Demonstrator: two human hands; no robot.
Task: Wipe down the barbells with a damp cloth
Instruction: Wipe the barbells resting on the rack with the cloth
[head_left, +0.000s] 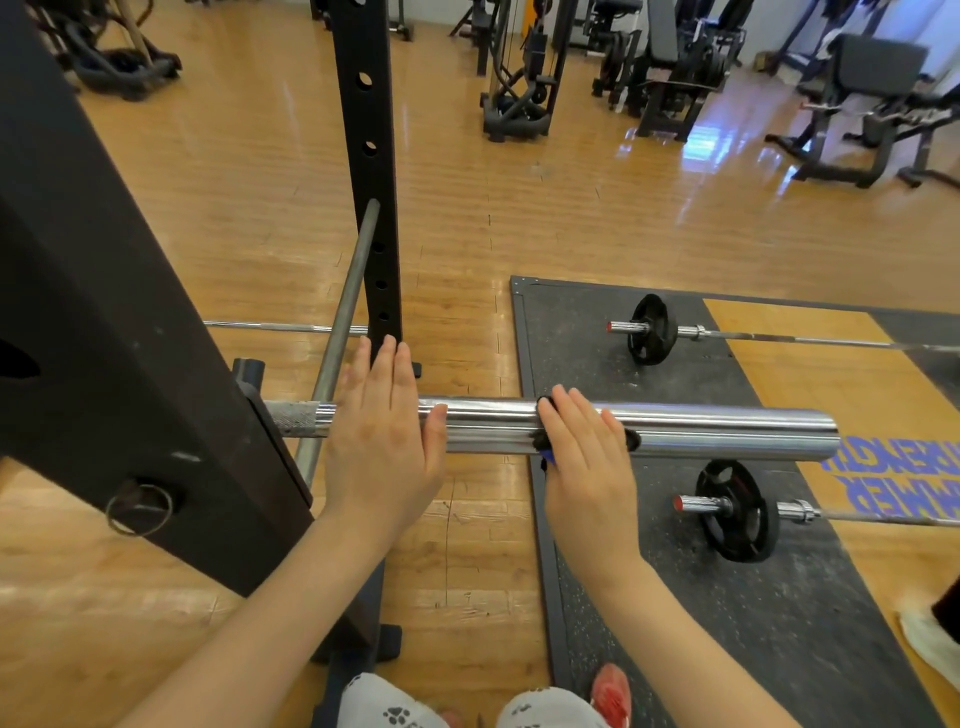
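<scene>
I see racked barbell (675, 427) lying crosswise at waist level, chrome sleeve pointing right. Left hand (382, 436) flat on sleeve near collar, fingers straight and together, steadying. Right hand (587, 457) presses dark cloth (543, 441) onto mid-sleeve, fingers slightly spread and draped over bar; most of cloth hidden under palm, dampness not judgeable. Progress, my estimate: wipe under way mid-sleeve; outer end, knurled shaft, far bar (644, 329) and near bar (737, 512) on mat (571, 332) probably left.
</scene>
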